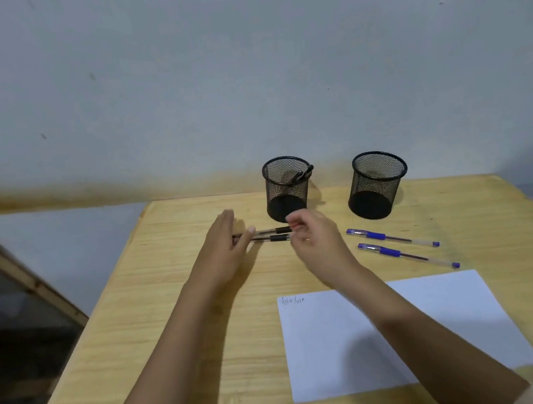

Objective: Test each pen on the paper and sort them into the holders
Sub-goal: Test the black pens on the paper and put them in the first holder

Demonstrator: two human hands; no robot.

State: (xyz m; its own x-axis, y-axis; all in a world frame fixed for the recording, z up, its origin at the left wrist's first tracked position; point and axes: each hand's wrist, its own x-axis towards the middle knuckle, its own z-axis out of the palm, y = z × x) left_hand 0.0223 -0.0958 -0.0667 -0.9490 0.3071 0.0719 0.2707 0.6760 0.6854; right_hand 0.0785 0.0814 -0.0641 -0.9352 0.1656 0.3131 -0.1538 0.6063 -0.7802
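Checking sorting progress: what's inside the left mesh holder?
In the left mesh holder, dark pen tops lean at the rim; the mesh blurs their exact count.

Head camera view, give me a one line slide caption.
Both hands reach two black pens before mesh holders.

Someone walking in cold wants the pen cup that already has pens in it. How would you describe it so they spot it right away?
Start at the wooden table and look to its far edge by the wall, where two black mesh pen holders stand side by side. Take the left holder, just behind the person's hands. Dark pens lean against its rim, while the right holder looks empty.
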